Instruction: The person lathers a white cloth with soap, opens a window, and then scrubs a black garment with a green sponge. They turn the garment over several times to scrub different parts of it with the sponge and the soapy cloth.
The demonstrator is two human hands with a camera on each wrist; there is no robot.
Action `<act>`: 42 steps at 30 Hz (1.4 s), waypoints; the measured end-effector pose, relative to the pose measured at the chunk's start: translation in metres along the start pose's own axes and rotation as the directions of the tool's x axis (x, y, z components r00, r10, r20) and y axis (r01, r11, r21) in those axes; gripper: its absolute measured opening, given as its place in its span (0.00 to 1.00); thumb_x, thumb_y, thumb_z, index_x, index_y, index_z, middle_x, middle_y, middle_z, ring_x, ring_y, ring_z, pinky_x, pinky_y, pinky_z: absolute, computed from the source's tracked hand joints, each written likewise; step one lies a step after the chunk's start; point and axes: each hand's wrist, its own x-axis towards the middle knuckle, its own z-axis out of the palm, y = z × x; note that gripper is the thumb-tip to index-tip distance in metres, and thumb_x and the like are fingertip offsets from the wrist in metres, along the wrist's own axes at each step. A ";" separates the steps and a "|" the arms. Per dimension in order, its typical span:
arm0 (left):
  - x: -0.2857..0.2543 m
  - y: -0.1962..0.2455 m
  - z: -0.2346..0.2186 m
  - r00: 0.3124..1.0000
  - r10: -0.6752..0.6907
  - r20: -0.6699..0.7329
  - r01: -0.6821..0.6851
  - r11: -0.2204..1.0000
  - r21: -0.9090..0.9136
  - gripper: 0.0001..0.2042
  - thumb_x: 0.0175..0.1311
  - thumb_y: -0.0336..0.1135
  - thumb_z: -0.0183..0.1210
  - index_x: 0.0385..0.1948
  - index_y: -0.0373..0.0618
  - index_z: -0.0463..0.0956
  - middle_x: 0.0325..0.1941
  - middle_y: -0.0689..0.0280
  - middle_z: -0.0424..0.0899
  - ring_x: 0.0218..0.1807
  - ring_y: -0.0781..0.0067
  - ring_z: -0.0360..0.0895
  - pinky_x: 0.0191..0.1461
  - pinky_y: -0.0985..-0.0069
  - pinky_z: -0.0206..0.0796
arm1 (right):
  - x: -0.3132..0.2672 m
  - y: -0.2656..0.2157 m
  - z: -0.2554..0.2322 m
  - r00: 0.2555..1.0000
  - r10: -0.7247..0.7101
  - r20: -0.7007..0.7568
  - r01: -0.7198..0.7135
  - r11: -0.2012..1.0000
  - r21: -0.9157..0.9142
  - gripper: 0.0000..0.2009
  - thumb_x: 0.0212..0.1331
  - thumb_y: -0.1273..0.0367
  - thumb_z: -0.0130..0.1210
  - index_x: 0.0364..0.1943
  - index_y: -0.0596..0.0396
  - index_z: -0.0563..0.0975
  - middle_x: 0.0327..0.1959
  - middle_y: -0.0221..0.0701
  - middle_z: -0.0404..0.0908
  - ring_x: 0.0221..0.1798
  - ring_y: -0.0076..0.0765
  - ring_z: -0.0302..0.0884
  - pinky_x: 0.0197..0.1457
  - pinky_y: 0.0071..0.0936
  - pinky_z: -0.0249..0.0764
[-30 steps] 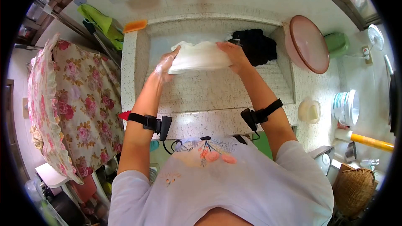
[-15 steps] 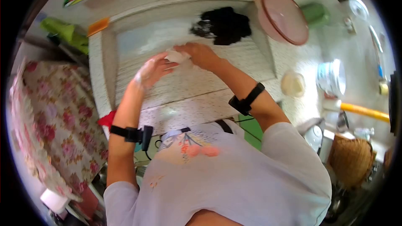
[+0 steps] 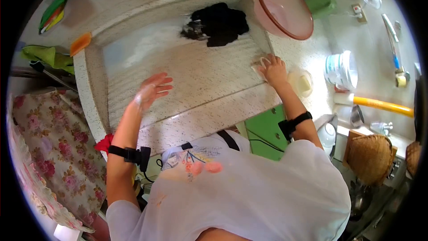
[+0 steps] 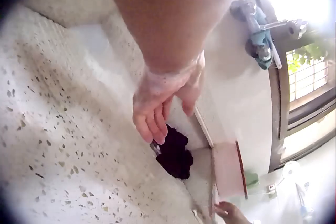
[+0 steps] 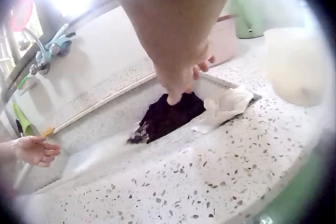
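Note:
My left hand [image 3: 154, 91] hovers over the left part of the speckled stone sink [image 3: 178, 80], fingers spread and holding nothing; some suds cling near its wrist. At the right rim, my right hand [image 3: 275, 72] is beside a white cloth [image 3: 257, 67], with its fingers loosely bent. In the right wrist view the bunched white cloth [image 5: 228, 107] lies over the rim near the sink's corner, just beyond the right hand [image 5: 181, 85]. A crumpled black cloth [image 3: 223, 22] with suds on one end lies at the sink's back right.
A pink basin [image 3: 285, 11] leans at the sink's back right corner, by a green container [image 3: 321, 4]. On the right counter stand a pale bowl [image 3: 301, 84] and a white tub [image 3: 341, 69]. An orange item [image 3: 81, 43] sits on the left rim.
The white cloth, first stretched between both hands, was bunched and carried right to the sink's rim. My left hand has let go of it. The head view has shifted right.

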 end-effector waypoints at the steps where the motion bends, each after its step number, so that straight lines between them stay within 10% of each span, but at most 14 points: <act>1: 0.003 0.002 -0.002 1.000 0.011 0.000 -0.011 1.000 0.004 0.26 0.66 0.45 0.49 0.62 0.41 0.58 0.59 0.56 0.70 0.55 0.63 0.72 0.57 0.67 0.65 | 0.025 0.002 0.028 0.996 -0.088 0.015 0.088 0.996 0.021 0.26 0.60 0.49 0.44 0.56 0.52 0.69 0.62 0.42 0.64 0.64 0.48 0.59 0.63 0.44 0.59; 3: 0.010 0.001 -0.002 1.000 0.000 -0.018 0.000 1.000 -0.005 0.25 0.66 0.44 0.48 0.61 0.40 0.59 0.59 0.56 0.70 0.55 0.63 0.72 0.56 0.68 0.65 | 0.028 -0.018 0.001 0.939 -0.204 0.278 0.201 0.979 0.041 0.25 0.59 0.53 0.48 0.55 0.52 0.69 0.58 0.42 0.68 0.60 0.47 0.66 0.60 0.42 0.63; 7: 0.020 0.005 -0.009 0.999 -0.007 -0.039 0.004 0.997 -0.074 0.22 0.67 0.39 0.46 0.60 0.40 0.60 0.58 0.56 0.72 0.52 0.62 0.74 0.55 0.68 0.66 | 0.085 -0.034 -0.053 0.968 -0.249 -0.038 0.249 0.925 0.286 0.25 0.56 0.56 0.52 0.57 0.52 0.68 0.53 0.43 0.73 0.56 0.49 0.70 0.56 0.43 0.67; 10: 0.024 0.009 -0.013 0.988 -0.046 -0.148 0.037 0.998 -0.060 0.22 0.66 0.38 0.46 0.60 0.40 0.61 0.57 0.56 0.73 0.51 0.62 0.75 0.55 0.67 0.66 | 0.162 -0.058 -0.091 0.932 -0.356 -0.072 0.296 0.631 0.717 0.31 0.55 0.52 0.53 0.60 0.55 0.65 0.60 0.42 0.67 0.59 0.48 0.67 0.60 0.37 0.65; 12: 0.018 0.013 -0.017 0.985 -0.051 -0.163 0.033 0.993 -0.116 0.22 0.67 0.40 0.47 0.59 0.40 0.61 0.56 0.55 0.72 0.52 0.62 0.74 0.55 0.66 0.66 | 0.211 -0.074 -0.094 0.942 -0.335 -0.018 0.258 0.687 0.679 0.37 0.53 0.49 0.55 0.64 0.55 0.61 0.66 0.44 0.59 0.65 0.48 0.59 0.63 0.38 0.60; 17: -0.005 0.008 -0.045 0.958 -0.056 -0.281 -0.011 0.973 -0.231 0.24 0.66 0.45 0.49 0.59 0.41 0.62 0.57 0.54 0.72 0.52 0.60 0.74 0.55 0.66 0.65 | 0.264 -0.133 -0.060 0.941 0.336 0.044 -0.297 0.757 0.581 0.30 0.53 0.57 0.59 0.60 0.47 0.64 0.60 0.48 0.61 0.60 0.56 0.60 0.48 0.42 0.73; 24: 0.033 0.000 -0.034 0.972 -0.083 -0.218 0.043 0.983 -0.181 0.24 0.64 0.44 0.52 0.58 0.41 0.62 0.56 0.57 0.73 0.52 0.63 0.74 0.54 0.68 0.65 | 0.281 -0.229 -0.108 0.931 -0.352 0.093 0.255 0.812 0.525 0.15 0.56 0.71 0.53 0.48 0.55 0.74 0.43 0.41 0.76 0.36 0.43 0.78 0.37 0.33 0.77; 26: 0.066 0.005 -0.031 0.946 -0.039 -0.321 0.029 0.999 -0.038 0.24 0.64 0.46 0.51 0.58 0.41 0.63 0.55 0.58 0.75 0.52 0.64 0.74 0.53 0.68 0.65 | 0.263 -0.239 -0.113 0.840 -0.538 -0.073 -0.080 -0.256 0.963 0.16 0.56 0.75 0.50 0.50 0.56 0.73 0.44 0.42 0.77 0.40 0.44 0.78 0.38 0.34 0.76; 28: 0.112 -0.006 -0.049 0.925 0.100 -0.368 -0.017 0.975 0.221 0.27 0.64 0.50 0.49 0.59 0.43 0.62 0.58 0.58 0.71 0.56 0.63 0.71 0.57 0.64 0.62 | 0.279 -0.239 -0.104 0.755 -0.543 -0.367 0.095 -0.463 0.881 0.20 0.56 0.76 0.49 0.55 0.53 0.71 0.51 0.41 0.75 0.47 0.48 0.76 0.44 0.39 0.75; 29: 0.136 -0.015 -0.060 0.916 0.212 -0.342 -0.065 0.917 0.395 0.29 0.64 0.54 0.48 0.61 0.45 0.61 0.62 0.56 0.67 0.61 0.61 0.67 0.60 0.61 0.59 | 0.299 -0.235 -0.087 0.648 -0.421 -0.635 0.723 0.079 0.686 0.22 0.57 0.70 0.53 0.58 0.48 0.68 0.59 0.39 0.68 0.55 0.49 0.71 0.55 0.47 0.68; 32: 0.189 0.008 -0.040 0.877 0.394 -0.276 0.214 0.194 0.957 0.36 0.60 0.63 0.46 0.66 0.53 0.52 0.71 0.55 0.50 0.70 0.53 0.48 0.67 0.52 0.44 | 0.302 -0.222 -0.075 0.513 -0.515 -0.687 0.786 0.604 0.134 0.26 0.58 0.59 0.55 0.61 0.42 0.66 0.68 0.35 0.55 0.66 0.48 0.55 0.64 0.54 0.54; 35: 0.230 0.029 -0.045 0.865 0.046 -0.499 0.485 0.175 0.857 0.42 0.55 0.69 0.46 0.69 0.60 0.43 0.74 0.58 0.35 0.73 0.48 0.31 0.70 0.46 0.31 | 0.319 -0.231 -0.063 0.533 -0.562 -0.633 0.781 0.614 0.112 0.29 0.57 0.49 0.51 0.62 0.38 0.64 0.69 0.32 0.51 0.70 0.45 0.47 0.66 0.55 0.47; 39: 0.281 0.038 -0.082 0.863 0.110 -0.493 0.501 -0.069 0.863 0.46 0.53 0.70 0.47 0.68 0.51 0.41 0.72 0.51 0.41 0.72 0.44 0.35 0.69 0.44 0.29 | 0.360 -0.247 -0.083 0.696 -0.551 -0.460 0.687 0.699 0.202 0.33 0.57 0.44 0.47 0.66 0.36 0.58 0.68 0.34 0.54 0.67 0.46 0.52 0.65 0.53 0.49; 42: 0.273 0.004 -0.091 0.830 0.392 -0.398 0.405 0.067 0.912 0.46 0.53 0.68 0.50 0.68 0.51 0.42 0.71 0.51 0.42 0.71 0.42 0.37 0.69 0.44 0.28 | 0.348 -0.248 -0.086 0.781 -0.499 -0.375 0.624 0.604 0.497 0.34 0.57 0.44 0.47 0.66 0.38 0.58 0.67 0.36 0.55 0.66 0.48 0.52 0.65 0.51 0.50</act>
